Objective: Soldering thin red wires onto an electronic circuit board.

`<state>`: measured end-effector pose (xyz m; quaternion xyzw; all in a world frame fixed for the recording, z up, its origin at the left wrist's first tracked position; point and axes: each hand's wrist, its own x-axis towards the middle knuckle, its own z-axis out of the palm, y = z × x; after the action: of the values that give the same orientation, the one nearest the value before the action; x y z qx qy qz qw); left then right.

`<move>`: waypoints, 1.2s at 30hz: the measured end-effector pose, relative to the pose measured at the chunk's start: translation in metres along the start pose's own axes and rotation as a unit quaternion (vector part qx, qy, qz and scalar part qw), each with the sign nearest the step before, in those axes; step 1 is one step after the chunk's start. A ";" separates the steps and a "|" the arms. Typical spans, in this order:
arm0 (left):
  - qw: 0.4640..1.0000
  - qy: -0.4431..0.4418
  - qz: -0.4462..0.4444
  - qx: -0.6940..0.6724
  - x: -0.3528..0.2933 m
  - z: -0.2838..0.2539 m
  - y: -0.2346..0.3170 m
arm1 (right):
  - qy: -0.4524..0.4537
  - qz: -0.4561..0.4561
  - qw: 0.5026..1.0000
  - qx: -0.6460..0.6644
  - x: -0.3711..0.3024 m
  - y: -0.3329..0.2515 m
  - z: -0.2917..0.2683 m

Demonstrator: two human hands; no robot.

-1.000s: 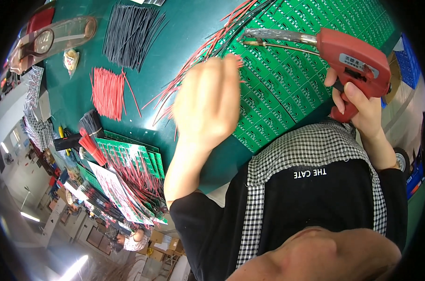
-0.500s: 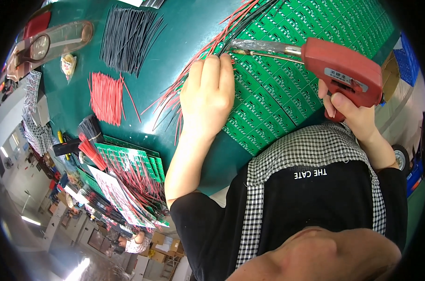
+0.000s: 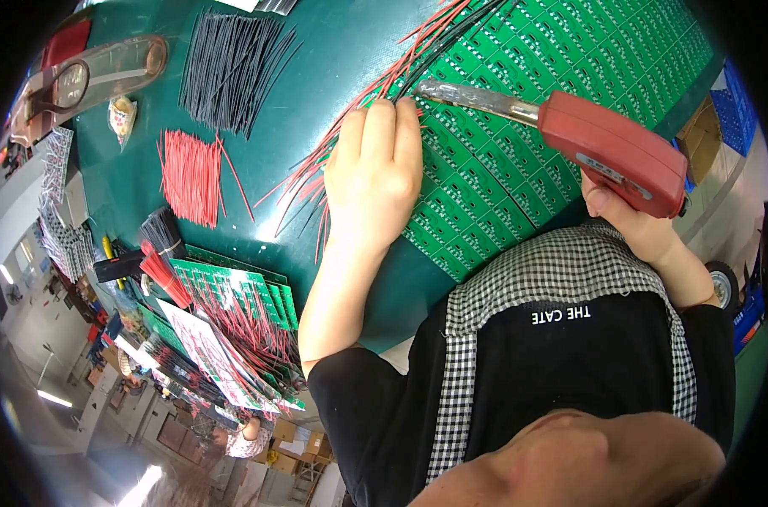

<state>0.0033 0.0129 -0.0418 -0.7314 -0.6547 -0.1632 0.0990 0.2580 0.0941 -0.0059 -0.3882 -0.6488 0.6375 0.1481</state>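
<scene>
A red soldering gun [image 3: 612, 144] is gripped in my right hand [image 3: 633, 220], its long metal barrel pointing left. The tip of that gun is right by the fingertips of my left hand [image 3: 375, 169], at the edge of a large panel of green circuit boards [image 3: 502, 160]. My left fingers are pressed together, pinching a thin wire [image 3: 407, 95]; their tips are partly hidden. Red and black wires [image 3: 418, 51] run along the panel's left edge and stick out from under the left hand.
Left on the dark green table [image 3: 257, 177] lie a bundle of black wires [image 3: 232, 72] and one of red wires [image 3: 191, 177]. Beyond them is a clear tape dispenser [image 3: 105, 72]. Wired boards [image 3: 232, 296] stack near my left elbow. A person [image 3: 247, 439] is in the background.
My right hand has tilted and lowered the soldering gun slightly; a thin rod seen below its barrel no longer shows. The tip stays near my left fingertips, and my left hand barely moves.
</scene>
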 end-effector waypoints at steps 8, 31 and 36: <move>1.000 -0.009 0.005 0.005 -0.001 0.003 0.001 | 0.008 0.000 0.989 0.150 0.001 -0.006 0.001; 0.999 0.001 0.015 -0.031 0.015 0.004 0.005 | 0.010 0.020 0.997 0.080 0.002 -0.002 -0.007; 0.999 0.022 0.025 -0.016 0.015 0.008 0.006 | 0.009 0.017 0.997 0.080 0.002 -0.002 -0.006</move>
<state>0.0112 0.0292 -0.0431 -0.7450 -0.6315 -0.1873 0.1052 0.2604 0.1004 -0.0034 -0.3913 -0.5876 0.6866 0.1738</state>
